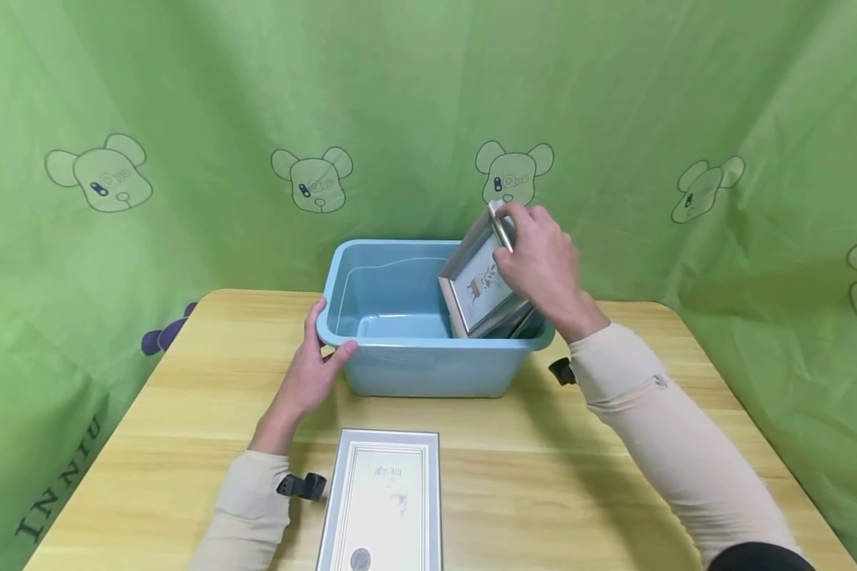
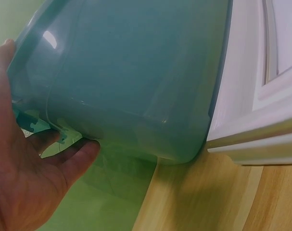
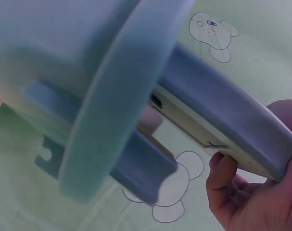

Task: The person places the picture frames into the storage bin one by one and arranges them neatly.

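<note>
green cloth [image 1: 400,87] hangs behind and around everything, printed with a row of bear heads. in front of it stands a pale wooden table [image 1: 636,452], its grain running crosswise. near its far edge i see a light blue tub [image 1: 428,369], open at the top, sitting upright. on the near side of the tub, a little to the left, a silver-edged frame [image 1: 393,492] lies flat, its lettering upside down from the person's side.

the picture frame [image 1: 478,289] being handled, with a small animal and leafy sprigs in it, leans at a slant in the right end of the tub, lower part inside, top sticking out above the rim. beneath it another frame [image 3: 146,168] pokes out past the rim, mostly hidden.

the two hands are well apart. the right hand [image 1: 543,258] has the raised end of the picture frame pinched between thumb and fingers. the left hand [image 1: 310,373] grips the tub's near left corner, thumb on the front, fingers round the side. each wrist carries a small black device [image 1: 302,485]. beyond the table's left edge, something purple [image 1: 164,337] peeks out.
</note>
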{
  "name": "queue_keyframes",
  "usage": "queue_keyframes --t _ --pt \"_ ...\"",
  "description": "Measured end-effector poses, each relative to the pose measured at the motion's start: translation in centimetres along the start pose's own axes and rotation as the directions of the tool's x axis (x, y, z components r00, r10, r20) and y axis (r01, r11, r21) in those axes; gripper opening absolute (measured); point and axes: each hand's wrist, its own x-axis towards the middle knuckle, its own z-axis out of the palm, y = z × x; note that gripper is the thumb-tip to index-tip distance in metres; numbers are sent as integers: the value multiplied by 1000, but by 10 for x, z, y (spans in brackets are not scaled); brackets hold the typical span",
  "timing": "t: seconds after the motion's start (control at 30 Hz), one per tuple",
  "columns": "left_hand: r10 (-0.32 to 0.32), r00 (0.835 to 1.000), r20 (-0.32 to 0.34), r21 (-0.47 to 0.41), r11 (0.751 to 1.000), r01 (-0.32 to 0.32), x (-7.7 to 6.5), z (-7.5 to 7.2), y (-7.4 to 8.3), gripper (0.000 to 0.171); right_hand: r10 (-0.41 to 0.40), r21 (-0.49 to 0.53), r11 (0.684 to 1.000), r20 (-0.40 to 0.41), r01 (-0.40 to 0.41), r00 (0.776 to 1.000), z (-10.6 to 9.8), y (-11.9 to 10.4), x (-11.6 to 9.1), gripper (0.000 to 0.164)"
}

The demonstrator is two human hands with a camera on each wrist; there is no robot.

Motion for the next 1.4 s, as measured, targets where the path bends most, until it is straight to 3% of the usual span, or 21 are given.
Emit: queue_keyframes --t 0.37,0.7,1.1,1.4 --pt "7 1000 -6 -4 1000 -7 -1 2 -2 84 25 -1 1000 25 -25 999 14 10 9 57" --pt "6 1000 0 1 1000 -6 -1 1 -1 83 58 -71 996 118 -50 991 24 13 20 59" --pt "13 1000 9 -15 1000 -13 2 1 0 84 77 -91 994 133 -65 988 34 16 25 64" --pt "-10 1000 14 -22 1000 10 0 -1 1 87 65 -169 985 153 -38 986 43 12 25 60"
